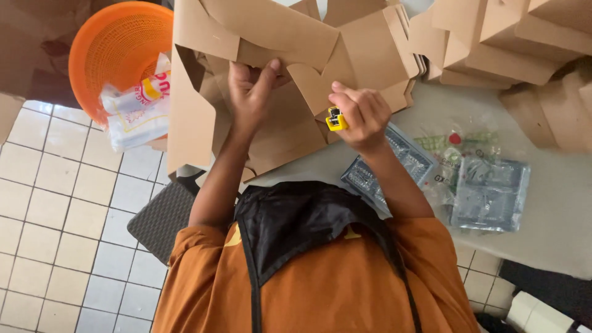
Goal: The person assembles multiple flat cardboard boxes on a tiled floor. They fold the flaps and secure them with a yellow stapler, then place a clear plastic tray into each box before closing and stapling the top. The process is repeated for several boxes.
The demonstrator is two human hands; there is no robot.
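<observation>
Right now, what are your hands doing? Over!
Left hand gripping brown cardboard sheet, thumb up. Right hand shut on small yellow tool. Clear plastic trays beside, not blocking.

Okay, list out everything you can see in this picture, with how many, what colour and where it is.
Cardboard box blank: one, brown, on the table under both hands.
Folded cardboard pieces: a pile, count unclear, brown, top right of the table.
Small tool: one, yellow and black, in the right hand.
Basket: one, orange, top left above the tiled floor.
Plastic bag: one, white with red and yellow print, hanging from the basket.
Clear plastic packets: several, greyish, on the table at right.
Table: one, grey.
Stool: one, dark grey, on the floor.
Left hand: gripping a flap of the blank.
Right hand: closed on the tool.
</observation>
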